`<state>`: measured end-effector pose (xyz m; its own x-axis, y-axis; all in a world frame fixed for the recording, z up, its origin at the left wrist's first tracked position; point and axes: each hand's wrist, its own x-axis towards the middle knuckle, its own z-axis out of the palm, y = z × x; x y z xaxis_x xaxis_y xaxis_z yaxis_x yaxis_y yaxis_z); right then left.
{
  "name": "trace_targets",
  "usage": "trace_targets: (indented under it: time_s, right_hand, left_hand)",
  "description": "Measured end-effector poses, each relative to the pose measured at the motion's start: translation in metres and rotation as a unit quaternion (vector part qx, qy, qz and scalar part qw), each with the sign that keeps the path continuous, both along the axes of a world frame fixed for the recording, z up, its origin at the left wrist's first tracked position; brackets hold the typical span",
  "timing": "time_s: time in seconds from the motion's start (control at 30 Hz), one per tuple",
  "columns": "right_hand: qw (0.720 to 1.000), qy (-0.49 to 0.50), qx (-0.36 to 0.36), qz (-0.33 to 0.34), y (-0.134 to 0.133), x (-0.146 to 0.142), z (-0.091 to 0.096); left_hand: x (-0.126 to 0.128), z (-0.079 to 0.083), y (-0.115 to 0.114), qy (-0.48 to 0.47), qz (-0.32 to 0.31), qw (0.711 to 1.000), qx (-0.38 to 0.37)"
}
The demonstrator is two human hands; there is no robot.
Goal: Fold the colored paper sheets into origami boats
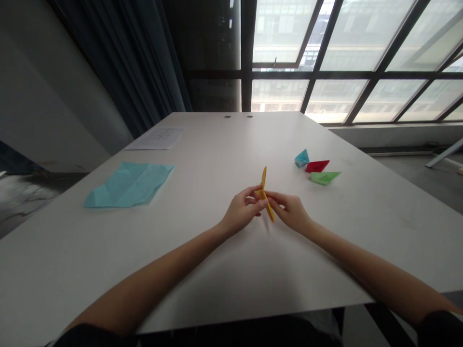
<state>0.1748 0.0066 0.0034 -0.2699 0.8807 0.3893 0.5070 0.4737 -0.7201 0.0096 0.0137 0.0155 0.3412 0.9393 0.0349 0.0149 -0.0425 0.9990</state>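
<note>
A narrow piece of folded yellow paper is held above the white table between my two hands, tilted and seen nearly edge-on. My left hand pinches it from the left, thumb and fingers closed on its middle. From the right, my right hand grips the same paper with its fingertips. The fingers hide part of the folds. Right of the hands and farther back are three folded paper boats: a blue one, a red one and a green one.
A creased light-blue paper sheet lies at the left of the white table. Behind it is a printed white sheet. Two small round fittings are near the far edge. A dark curtain and windows stand beyond.
</note>
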Motion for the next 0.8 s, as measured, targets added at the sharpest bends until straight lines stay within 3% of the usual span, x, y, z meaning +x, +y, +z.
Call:
trace_targets:
  time_s: [0.17,0.33,0.8]
  right_hand:
    - [0.994,0.082,-0.054,0.036,-0.002,-0.002,0.003]
    - [0.997,0.06,-0.04,0.011,-0.003,-0.004,0.006]
    - [0.987,0.104,-0.095,0.073,0.003,0.0,-0.005]
  left_hand:
    - [0.002,0.004,-0.003,-0.02,0.008,0.999,-0.029]
    - [0.001,0.0,-0.002,-0.019,0.01,0.999,-0.036]
    - [-0.001,-0.006,0.007,-0.007,0.035,0.998,-0.048]
